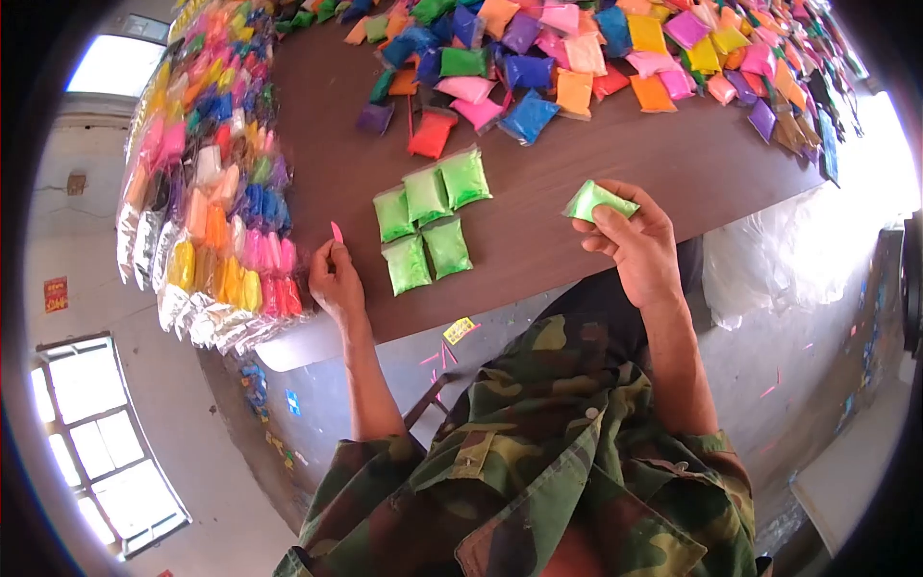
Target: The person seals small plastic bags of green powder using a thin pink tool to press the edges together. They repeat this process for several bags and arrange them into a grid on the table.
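My right hand [635, 245] pinches a small clear packet of light green stuff [598, 202] between thumb and fingers, over the right part of the brown table. Near the table's front left edge, my left hand [336, 279] is closed on a small pink pointed piece [336, 232] that sticks up from the fingertips. Between the hands lie several green packets [426, 196] in two touching rows, flat on the table and apart from both hands.
A heap of loose coloured packets [529, 72] covers the far side of the table [317, 144]. Stacked bags of coloured packets [216, 192] line the left edge. A large clear plastic bag [769, 260] hangs at the right, and scraps [460, 330] lie on the floor.
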Motion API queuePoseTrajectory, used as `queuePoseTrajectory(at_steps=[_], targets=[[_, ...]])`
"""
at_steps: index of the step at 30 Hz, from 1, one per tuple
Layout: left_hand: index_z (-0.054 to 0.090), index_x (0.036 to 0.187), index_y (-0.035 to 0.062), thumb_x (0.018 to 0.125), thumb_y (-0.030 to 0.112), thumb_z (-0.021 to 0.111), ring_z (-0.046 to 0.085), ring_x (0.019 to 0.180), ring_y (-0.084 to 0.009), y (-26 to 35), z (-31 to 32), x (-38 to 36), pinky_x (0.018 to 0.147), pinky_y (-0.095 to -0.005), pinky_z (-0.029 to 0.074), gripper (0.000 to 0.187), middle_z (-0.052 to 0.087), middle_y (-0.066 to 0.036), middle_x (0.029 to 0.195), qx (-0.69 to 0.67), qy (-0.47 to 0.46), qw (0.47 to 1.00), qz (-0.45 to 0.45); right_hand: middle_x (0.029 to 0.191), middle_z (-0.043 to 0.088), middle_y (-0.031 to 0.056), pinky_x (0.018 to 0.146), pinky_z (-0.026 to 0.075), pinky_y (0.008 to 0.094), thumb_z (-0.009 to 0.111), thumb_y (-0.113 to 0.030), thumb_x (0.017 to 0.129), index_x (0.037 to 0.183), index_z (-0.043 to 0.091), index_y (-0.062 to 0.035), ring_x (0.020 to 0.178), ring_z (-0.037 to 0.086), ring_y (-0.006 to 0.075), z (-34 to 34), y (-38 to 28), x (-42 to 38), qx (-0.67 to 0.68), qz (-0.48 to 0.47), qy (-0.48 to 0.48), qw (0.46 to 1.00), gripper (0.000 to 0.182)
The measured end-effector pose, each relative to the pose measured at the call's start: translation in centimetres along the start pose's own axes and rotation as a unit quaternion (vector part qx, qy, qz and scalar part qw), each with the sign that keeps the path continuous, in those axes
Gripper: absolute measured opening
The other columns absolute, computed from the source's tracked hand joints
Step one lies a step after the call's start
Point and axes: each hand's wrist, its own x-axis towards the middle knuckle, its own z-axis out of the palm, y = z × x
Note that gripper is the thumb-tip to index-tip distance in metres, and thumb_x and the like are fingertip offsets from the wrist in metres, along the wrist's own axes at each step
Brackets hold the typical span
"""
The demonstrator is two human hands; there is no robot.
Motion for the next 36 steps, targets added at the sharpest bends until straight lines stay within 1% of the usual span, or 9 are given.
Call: queuePoseTrajectory(at_steps=[2, 5, 8, 12, 18, 19, 22, 28, 36], targets=[[0.080, 0.111, 0.0009, 0.103, 0.019, 0.071, 0.066, 0.081, -0.0159, 0.1, 0.0, 0.0, 0.075, -0.0335, 0.054, 0.022, 0.075, -0.007, 0.088, -0.020, -0.003, 1.000, -0.021, 0.114, 0.078, 0.0117, 0.076, 0.064, 0.0294, 0.077, -0.006, 0.102, 0.135, 0.069, 0.0034, 0.097, 0.078, 0.0196, 0.3, 1.2, -0.1, -0.064, -0.027, 0.008, 0.998, 0.035], [0.080, 0.111, 0.0011, 0.102, 0.019, 0.072, 0.067, 0.079, -0.0152, 0.3, 0.0, 0.0, 0.074, -0.0329, 0.054, 0.022, 0.074, -0.006, 0.086, -0.007, 0.005, 1.000, -0.007, 0.114, 0.080, 0.0115, 0.078, 0.065, 0.0309, 0.081, 0.000, 0.097, 0.119, 0.078, 0.0019, 0.097, 0.079, 0.0187, 1.4, 2.9, -0.7, -0.179, -0.130, 0.045, 0.974, 0.022], [0.080, 0.111, 0.0012, 0.102, 0.020, 0.072, 0.067, 0.078, -0.0145, 0.9, 0.0, -0.2, 0.073, -0.0328, 0.054, 0.022, 0.074, -0.005, 0.084, -0.018, 0.009, 1.000, -0.017, 0.116, 0.080, 0.0139, 0.080, 0.064, 0.0309, 0.084, 0.002, 0.093, 0.115, 0.080, -0.0012, 0.097, 0.079, 0.0196, 1.7, 3.8, -0.7, -0.314, -0.332, 0.031, 0.889, 0.023], [0.080, 0.111, 0.0015, 0.102, 0.019, 0.072, 0.067, 0.078, -0.0136, 0.5, 0.1, -0.1, 0.073, -0.0319, 0.054, 0.021, 0.074, -0.004, 0.084, -0.034, 0.006, 0.999, -0.028, 0.120, 0.079, 0.0128, 0.085, 0.064, 0.0366, 0.084, 0.006, 0.087, 0.112, 0.080, -0.0024, 0.101, 0.078, 0.0293, 1.0, 4.1, 0.0, -0.433, -0.432, 0.036, 0.790, 0.027], [0.080, 0.111, 0.0017, 0.102, 0.020, 0.072, 0.066, 0.079, -0.0129, 0.3, 0.0, -0.1, 0.074, -0.0309, 0.054, 0.021, 0.074, -0.004, 0.085, -0.040, 0.000, 0.999, -0.028, 0.146, 0.065, 0.0109, 0.110, 0.051, 0.0515, 0.086, -0.013, 0.085, 0.128, 0.075, -0.0067, 0.134, 0.062, 0.0359, 0.9, 3.0, -2.0, -0.629, -0.377, -0.021, 0.679, 0.045], [0.080, 0.110, 0.0017, 0.102, 0.020, 0.072, 0.066, 0.079, -0.0129, 0.5, 0.0, -0.1, 0.074, -0.0309, 0.054, 0.021, 0.074, -0.004, 0.085, -0.042, 0.002, 0.999, -0.032, 0.156, 0.058, 0.0116, 0.116, 0.044, 0.0543, 0.088, -0.021, 0.084, 0.137, 0.071, -0.0078, 0.143, 0.055, 0.0368, 0.6, 2.9, -2.5, -0.628, -0.348, -0.030, 0.696, 0.058], [0.080, 0.111, 0.0017, 0.103, 0.019, 0.071, 0.067, 0.080, -0.0129, 0.5, -0.1, -0.2, 0.075, -0.0308, 0.054, 0.021, 0.074, -0.004, 0.086, -0.043, -0.002, 0.998, -0.035, 0.155, 0.060, 0.0133, 0.116, 0.045, 0.0536, 0.088, -0.021, 0.085, 0.140, 0.069, -0.0048, 0.142, 0.057, 0.0375, 0.3, 2.4, -3.4, -0.579, -0.370, -0.003, 0.727, 0.060], [0.080, 0.112, 0.0014, 0.103, 0.019, 0.071, 0.068, 0.081, -0.0134, 0.4, -0.2, -0.1, 0.076, -0.0310, 0.056, 0.021, 0.075, -0.005, 0.088, -0.038, -0.010, 0.999, -0.031, 0.152, 0.063, 0.0149, 0.116, 0.047, 0.0518, 0.083, -0.022, 0.091, 0.140, 0.068, 0.0001, 0.141, 0.060, 0.0358, -1.9, 1.9, -3.1, -0.611, -0.384, -0.016, 0.692, 0.056], [0.079, 0.113, -0.0013, 0.104, 0.018, 0.070, 0.069, 0.082, -0.0135, -0.2, -0.1, -0.1, 0.076, -0.0300, 0.056, 0.023, 0.075, -0.005, 0.089, -0.060, -0.010, 0.998, -0.027, 0.151, 0.063, 0.0144, 0.116, 0.048, 0.0494, 0.085, -0.026, 0.090, 0.137, 0.069, 0.0009, 0.140, 0.060, 0.0317, -1.3, 2.4, -2.4, -0.658, -0.356, -0.049, 0.662, 0.057]])
